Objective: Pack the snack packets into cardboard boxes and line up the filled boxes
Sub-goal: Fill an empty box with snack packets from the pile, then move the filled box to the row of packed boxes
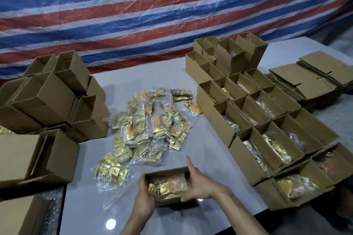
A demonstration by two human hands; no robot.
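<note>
The left hand's fingers (142, 184) are wrapped round the left end of a box (166, 170), and the right hand's fingers (186, 198) hook its near right corner, thumb sticking out straight along the far side. So both the left hand (145, 200) and the right hand (202, 183) are gripping that one box, nothing else in them. It sits on the counter (206, 139) at the near edge, dead centre, open on top, with gold packets (168, 187) inside and looking pretty full.

Just beyond it is the loose pile (150, 129) of packets in clear wrap, spread over the middle of the counter. It's a big heap, so plenty left to pack.

On the right, the filled boxes (267, 120) run in rows from near to far, tops open, gold showing in most of them. Can't tell about the far ones. That's probably where this one goes next, at the near end of a row.

On the left is a stack of empty boxes (57, 91), some on their sides, waiting. Far right there's flat cardboard (315, 74) not folded up yet.

Rough call: somewhere around the middle of the job. Lots boxed and lined up, lots more packets and empties to get through.
</note>
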